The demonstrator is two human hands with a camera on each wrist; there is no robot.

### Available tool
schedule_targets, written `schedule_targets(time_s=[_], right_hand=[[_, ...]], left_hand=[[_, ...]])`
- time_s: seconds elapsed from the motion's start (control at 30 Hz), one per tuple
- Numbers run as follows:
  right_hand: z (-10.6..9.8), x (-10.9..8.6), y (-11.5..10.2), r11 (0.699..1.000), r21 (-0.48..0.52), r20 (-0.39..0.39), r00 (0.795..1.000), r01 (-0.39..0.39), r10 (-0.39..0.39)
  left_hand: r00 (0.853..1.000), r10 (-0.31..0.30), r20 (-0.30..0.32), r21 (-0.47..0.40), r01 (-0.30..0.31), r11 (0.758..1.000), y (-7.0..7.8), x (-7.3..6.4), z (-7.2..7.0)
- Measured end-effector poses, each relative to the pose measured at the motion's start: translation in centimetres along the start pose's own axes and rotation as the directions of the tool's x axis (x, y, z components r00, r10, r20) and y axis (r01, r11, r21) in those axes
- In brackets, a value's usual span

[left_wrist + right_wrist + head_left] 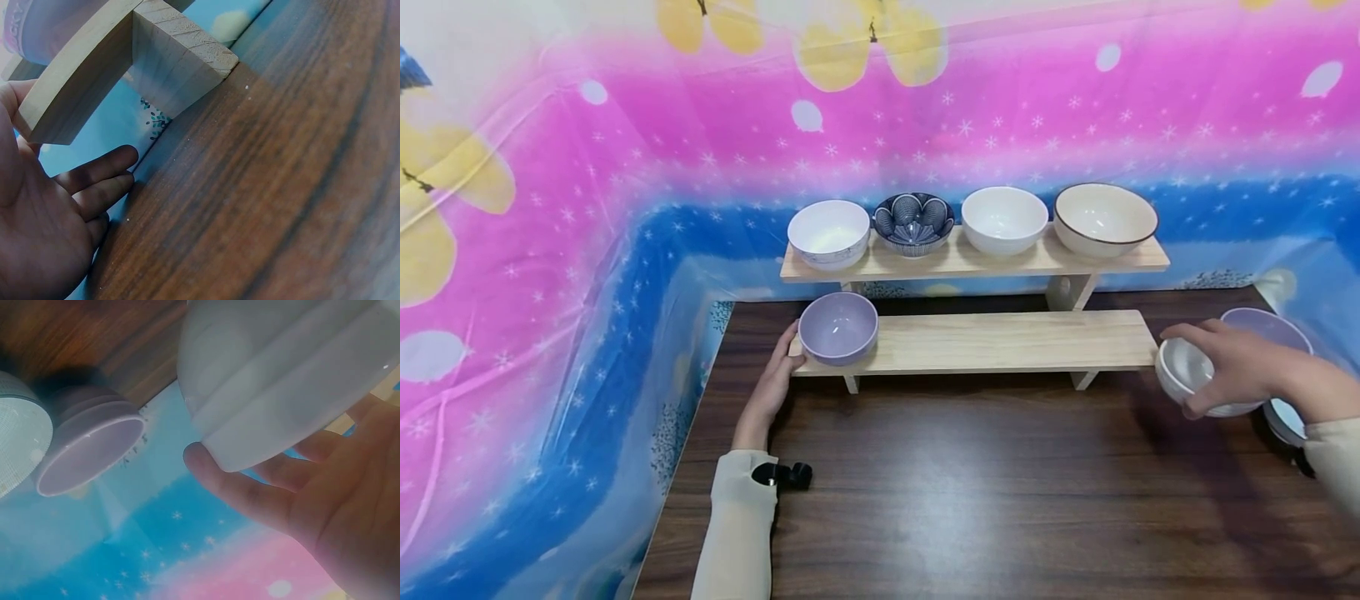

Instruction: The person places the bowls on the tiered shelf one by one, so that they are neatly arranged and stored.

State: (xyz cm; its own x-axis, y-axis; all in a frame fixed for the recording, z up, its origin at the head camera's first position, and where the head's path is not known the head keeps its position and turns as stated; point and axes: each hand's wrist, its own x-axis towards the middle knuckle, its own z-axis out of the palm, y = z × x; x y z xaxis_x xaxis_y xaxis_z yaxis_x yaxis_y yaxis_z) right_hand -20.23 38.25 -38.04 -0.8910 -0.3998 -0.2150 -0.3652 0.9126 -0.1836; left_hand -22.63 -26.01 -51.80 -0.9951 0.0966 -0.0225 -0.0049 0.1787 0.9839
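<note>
My right hand [1236, 367] holds a white bowl [1180, 367] by its rim, tilted slightly, off the right end of the lower plank. In the right wrist view the ridged outside of this bowl [281, 381] shows above the fingers. At the left, my left hand [771, 383] grips the end of the wooden shelf [1000, 346] at its lower plank, beside a purple bowl [838, 329] standing there. The left wrist view shows the plank end [56, 119] between thumb and forefinger, while the other fingers [106, 194] stretch out below it.
On the upper plank [925, 268] stand a white bowl with a patterned outside [829, 233], a dark blue patterned bowl [913, 225], a plain white bowl [1004, 219] and a brown-rimmed cream bowl [1105, 218]. Behind my right hand are another purple bowl [1270, 325] and a dark-sided bowl [1285, 421].
</note>
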Motion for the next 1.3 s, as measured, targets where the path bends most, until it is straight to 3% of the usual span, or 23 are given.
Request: schedule_targets(time_s=[0.77,1.3], right_hand=[[-1.7,2.1,-1.6,0.999,-0.009,-0.044,0.998,0.043,-0.043],[-2.2,4.2,-3.7,0.997,-0.003,-0.016,0.997,0.077,-0.077]], left_hand=[[1.000,-0.003,0.008,-0.013,0.003,1.000,0.2,-0.2,0.0],[1.000,0.007,0.003,-0.003,-0.007,1.000,0.1,-0.2,0.1]])
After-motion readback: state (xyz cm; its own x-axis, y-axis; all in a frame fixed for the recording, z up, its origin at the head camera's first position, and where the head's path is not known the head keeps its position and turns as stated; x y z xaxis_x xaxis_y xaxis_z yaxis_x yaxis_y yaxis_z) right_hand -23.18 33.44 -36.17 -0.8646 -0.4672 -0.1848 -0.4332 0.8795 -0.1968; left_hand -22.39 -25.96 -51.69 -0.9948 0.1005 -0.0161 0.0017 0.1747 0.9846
